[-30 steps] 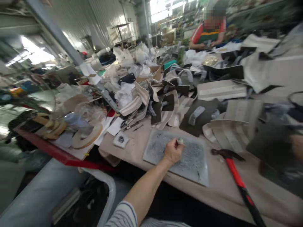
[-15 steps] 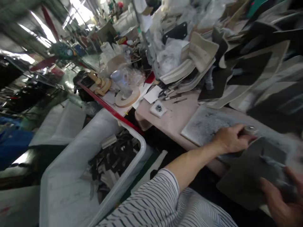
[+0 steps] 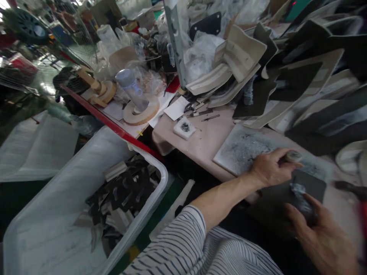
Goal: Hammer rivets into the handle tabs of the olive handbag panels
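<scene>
My left hand (image 3: 271, 168) is closed round a short cylinder (image 3: 294, 156) with a pale round end, held above the worn grey board (image 3: 237, 149). Just below that fist lies a dark grey panel (image 3: 311, 185), partly over the board and jutting past the table edge. My right hand (image 3: 321, 229) grips the panel's near part, thumb and fingers about a dark bulge partly covered with crumpled clear film (image 3: 299, 191). The panel's lower part is lost in shadow.
A white bin (image 3: 164, 179) of dark and beige offcuts stands at left. Curved beige and dark panels (image 3: 298, 88) pile up behind the board. A small white block (image 3: 184, 128), slim tools (image 3: 210, 117) and a tape roll (image 3: 142, 110) lie farther left. A dark-handled tool (image 3: 348, 187) lies at right.
My view has swung, so the surroundings sit differently in frame. My right hand and the panel have come closer to my left hand, which still holds the cylinder.
</scene>
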### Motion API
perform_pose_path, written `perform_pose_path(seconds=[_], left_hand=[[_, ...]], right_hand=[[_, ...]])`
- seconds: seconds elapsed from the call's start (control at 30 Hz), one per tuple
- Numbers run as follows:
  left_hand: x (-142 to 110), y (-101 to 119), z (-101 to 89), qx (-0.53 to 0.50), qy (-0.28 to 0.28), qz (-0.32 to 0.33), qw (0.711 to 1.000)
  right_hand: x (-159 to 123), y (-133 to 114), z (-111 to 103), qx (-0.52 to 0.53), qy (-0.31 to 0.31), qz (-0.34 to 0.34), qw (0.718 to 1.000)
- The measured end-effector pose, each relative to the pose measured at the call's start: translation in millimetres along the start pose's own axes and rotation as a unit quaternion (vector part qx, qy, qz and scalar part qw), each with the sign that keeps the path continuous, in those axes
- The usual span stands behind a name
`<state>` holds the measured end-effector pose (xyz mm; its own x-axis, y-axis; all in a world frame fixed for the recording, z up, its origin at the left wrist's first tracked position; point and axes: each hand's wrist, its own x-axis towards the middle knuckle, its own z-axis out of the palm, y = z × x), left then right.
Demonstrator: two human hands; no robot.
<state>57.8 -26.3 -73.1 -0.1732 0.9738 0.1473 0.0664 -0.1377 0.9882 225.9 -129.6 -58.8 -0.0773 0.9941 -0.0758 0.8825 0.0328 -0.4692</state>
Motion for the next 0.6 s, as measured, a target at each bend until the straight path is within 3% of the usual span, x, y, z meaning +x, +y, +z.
perform_pose_path(seconds=[0.07, 0.13, 0.2, 0.4, 0.6], left_hand=[[0.6, 3.4, 0.3, -0.046, -0.018, -0.023, 0.999], [3.6, 8.8, 1.7, -0.076, -0.069, -0.042, 0.994], [9.6, 13.6, 3.8, -0.091, -0.104, -0.055, 0.989], [32.6, 12.7, 14.1, -0.125, -0.133, -0.096, 0.979], [30.9, 10.0, 22.1, -0.114, -0.177, -0.098, 0.973]], right_hand=[[-2.8, -16.9, -8.5, 0.053, -0.032, 0.080, 0.995], [-6.0, -30.3, -14.8, 0.106, -0.046, 0.110, 0.987], [-6.8, -39.4, -17.3, 0.140, -0.043, 0.095, 0.985], [1.5, -45.8, -13.1, 0.154, -0.024, 0.074, 0.985], [-3.1, -42.0, -13.9, 0.192, -0.022, 0.079, 0.978]])
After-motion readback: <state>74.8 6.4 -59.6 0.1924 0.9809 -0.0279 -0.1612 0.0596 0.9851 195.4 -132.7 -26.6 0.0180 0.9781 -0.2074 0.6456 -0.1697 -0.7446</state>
